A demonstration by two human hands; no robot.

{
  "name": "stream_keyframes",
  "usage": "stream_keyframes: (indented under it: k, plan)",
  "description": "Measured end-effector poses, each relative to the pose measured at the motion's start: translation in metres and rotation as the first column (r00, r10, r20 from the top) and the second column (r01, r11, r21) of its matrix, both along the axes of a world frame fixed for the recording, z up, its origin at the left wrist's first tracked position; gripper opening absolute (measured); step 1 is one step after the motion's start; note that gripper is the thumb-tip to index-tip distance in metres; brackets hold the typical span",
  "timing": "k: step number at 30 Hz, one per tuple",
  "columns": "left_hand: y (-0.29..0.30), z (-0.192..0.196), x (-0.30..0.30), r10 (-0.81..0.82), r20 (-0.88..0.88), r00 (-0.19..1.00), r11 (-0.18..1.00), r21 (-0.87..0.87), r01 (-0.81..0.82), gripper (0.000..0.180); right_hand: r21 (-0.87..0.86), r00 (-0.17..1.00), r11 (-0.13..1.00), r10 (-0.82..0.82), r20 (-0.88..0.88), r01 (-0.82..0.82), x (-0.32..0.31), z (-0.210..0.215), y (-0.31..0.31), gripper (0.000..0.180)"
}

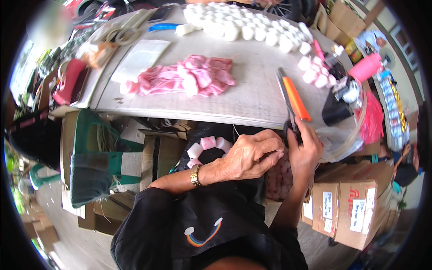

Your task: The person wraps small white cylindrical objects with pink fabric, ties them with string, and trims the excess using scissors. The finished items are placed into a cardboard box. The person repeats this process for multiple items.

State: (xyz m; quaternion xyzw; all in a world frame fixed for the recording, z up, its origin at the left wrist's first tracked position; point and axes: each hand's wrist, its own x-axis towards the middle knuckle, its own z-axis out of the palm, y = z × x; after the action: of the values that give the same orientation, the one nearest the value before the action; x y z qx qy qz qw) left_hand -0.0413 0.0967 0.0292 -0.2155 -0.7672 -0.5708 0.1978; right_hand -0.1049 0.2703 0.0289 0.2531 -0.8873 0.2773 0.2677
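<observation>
My right hand (305, 146) is wrapped round a pair of scissors (292, 128) with dark handles, their blades pointing away over the table edge. Close beside it, my left hand (252, 155) is closed in a pinch; what its fingertips hold is too small to make out. Next to the left wrist, a curved row of chunky pink and white pieces (208, 143) lies over a dark surface, partly hidden by that hand. An orange-handled tool (295, 100) rests on the table just beyond the scissors. Below my hands, more pale pink pieces (278, 182) fill a container.
On the table (175, 105) lie a crumpled pink cloth (198, 76), many white pieces (252, 27) along the back, and a pink cluster (317, 72) at right. A pink bottle (365, 67) stands beyond. Cardboard boxes (346, 207) sit right; a green plastic chair (96, 155) stands left.
</observation>
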Motion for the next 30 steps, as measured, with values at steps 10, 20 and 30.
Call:
stream_keyframes:
  k: [10, 20, 30]
  plan:
    - [-0.089, 0.009, 0.035, 0.446, -0.118, 0.887, 0.883, 0.218, -0.415, 0.010, -0.202, 0.912, 0.916, 0.379, 0.157, -0.346, 0.009, 0.028, -0.109, 0.022]
    - [-0.138, -0.011, 0.062, 0.542, -0.129, 0.830, 0.832, 0.219, -0.510, 0.018, -0.847, 0.384, 0.507, 0.823, 0.419, -0.162, 0.064, 0.005, -0.150, 0.013]
    - [-0.238, -0.033, 0.036, 0.940, -0.089, 0.328, 0.323, -0.072, -0.944, 0.039, -0.484, 0.755, 0.775, 0.583, 0.301, -0.405, 0.070, 0.019, -0.158, 0.011]
